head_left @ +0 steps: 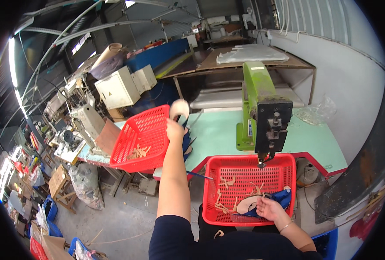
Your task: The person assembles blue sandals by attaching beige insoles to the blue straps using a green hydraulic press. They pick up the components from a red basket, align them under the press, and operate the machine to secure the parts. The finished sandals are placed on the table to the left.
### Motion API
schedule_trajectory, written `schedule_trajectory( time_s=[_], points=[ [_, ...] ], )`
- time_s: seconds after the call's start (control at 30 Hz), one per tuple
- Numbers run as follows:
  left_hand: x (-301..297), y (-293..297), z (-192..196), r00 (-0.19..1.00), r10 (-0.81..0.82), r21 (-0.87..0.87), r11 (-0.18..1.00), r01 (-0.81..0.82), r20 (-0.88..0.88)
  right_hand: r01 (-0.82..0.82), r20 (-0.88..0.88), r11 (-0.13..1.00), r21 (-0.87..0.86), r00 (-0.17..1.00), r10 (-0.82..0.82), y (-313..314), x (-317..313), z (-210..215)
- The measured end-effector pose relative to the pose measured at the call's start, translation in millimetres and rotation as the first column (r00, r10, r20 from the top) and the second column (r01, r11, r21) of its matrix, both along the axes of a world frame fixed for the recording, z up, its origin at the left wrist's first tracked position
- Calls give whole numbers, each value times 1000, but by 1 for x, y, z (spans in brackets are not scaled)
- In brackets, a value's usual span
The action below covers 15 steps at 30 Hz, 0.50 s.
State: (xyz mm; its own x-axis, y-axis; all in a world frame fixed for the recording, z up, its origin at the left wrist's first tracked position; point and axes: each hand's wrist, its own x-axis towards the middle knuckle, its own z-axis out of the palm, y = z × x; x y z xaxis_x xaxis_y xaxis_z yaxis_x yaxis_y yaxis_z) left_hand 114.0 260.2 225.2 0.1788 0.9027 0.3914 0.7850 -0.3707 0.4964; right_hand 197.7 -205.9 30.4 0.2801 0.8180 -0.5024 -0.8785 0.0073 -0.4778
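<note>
My left hand point(174, 131) reaches forward to the right rim of a tilted red basket point(163, 149). Its fingers are closed on the lower edge of a beige-and-dark curved piece point(180, 107), which looks like a shoe upper. Dark blue pieces point(187, 141) lie beside my wrist, partly hidden by the arm. Near my body, my right hand point(270, 209) is closed at the edge of a blue shoe upper point(282, 197) with a beige lining, inside a second red basket point(207, 190). Fingers cover part of that upper.
A green machine point(256, 82) with a black head point(272, 125) stands on the pale green table point(218, 130), its tip over the near basket. Beige scraps point(222, 203) lie in both baskets. A clear plastic bag point(320, 112) rests at the right; a sewing machine point(88, 123) stands left.
</note>
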Motion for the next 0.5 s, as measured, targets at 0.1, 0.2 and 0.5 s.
schedule_trajectory(
  time_s=[0.1,0.2,0.5],
  points=[
    [15,37,-50,938,50,39,998,-39,-344,57,-48,997,-47,997,-59,-25,-1,-15],
    [5,33,-61,875,-29,191,972,138,-484,110,-73,988,-108,990,-118,-40,1,-23],
    [-38,-53,-20,227,-280,-123,840,529,-933,176,-130,975,-137,972,-194,-56,-3,-36]
  ],
)
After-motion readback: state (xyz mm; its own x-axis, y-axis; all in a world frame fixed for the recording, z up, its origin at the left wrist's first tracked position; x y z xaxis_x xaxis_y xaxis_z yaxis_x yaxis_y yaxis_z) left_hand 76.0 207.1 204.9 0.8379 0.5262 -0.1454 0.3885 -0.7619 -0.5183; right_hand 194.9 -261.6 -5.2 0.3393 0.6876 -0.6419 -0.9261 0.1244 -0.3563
